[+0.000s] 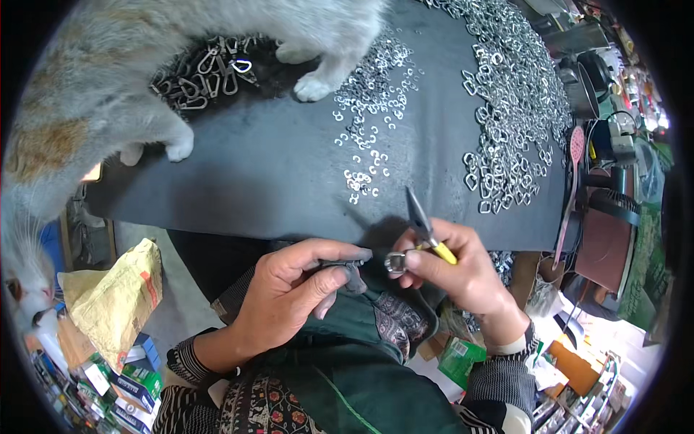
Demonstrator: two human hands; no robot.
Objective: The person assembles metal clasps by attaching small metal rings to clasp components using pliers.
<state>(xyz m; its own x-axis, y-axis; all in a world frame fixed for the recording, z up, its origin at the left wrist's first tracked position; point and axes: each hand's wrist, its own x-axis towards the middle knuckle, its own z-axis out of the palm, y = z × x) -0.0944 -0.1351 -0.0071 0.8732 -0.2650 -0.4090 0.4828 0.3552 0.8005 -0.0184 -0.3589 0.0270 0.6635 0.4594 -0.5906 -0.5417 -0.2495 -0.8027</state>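
Observation:
My right hand (466,273) is closed round pliers (419,215) with yellow handles, their dark jaws pointing up over the table edge. Between its thumb and finger it also pinches a small shiny metal ring-like piece (395,263). Just to the left, my left hand (293,293) is closed, with dark grey coverings on its fingertips; whatever small thing they pinch is too hidden to name. Beyond both hands, small open C-shaped metal rings (374,155) lie scattered on the dark table (267,181). A large heap of metal D-shaped rings (510,137) spreads at the right.
A white and orange cat (116,94) stands across the left of the table, one paw by the C-shaped rings. Metal snap hooks (208,76) lie beneath it. A pink long-handled swatter (576,148) lies along the right edge. A yellow sack (116,296) is at the lower left.

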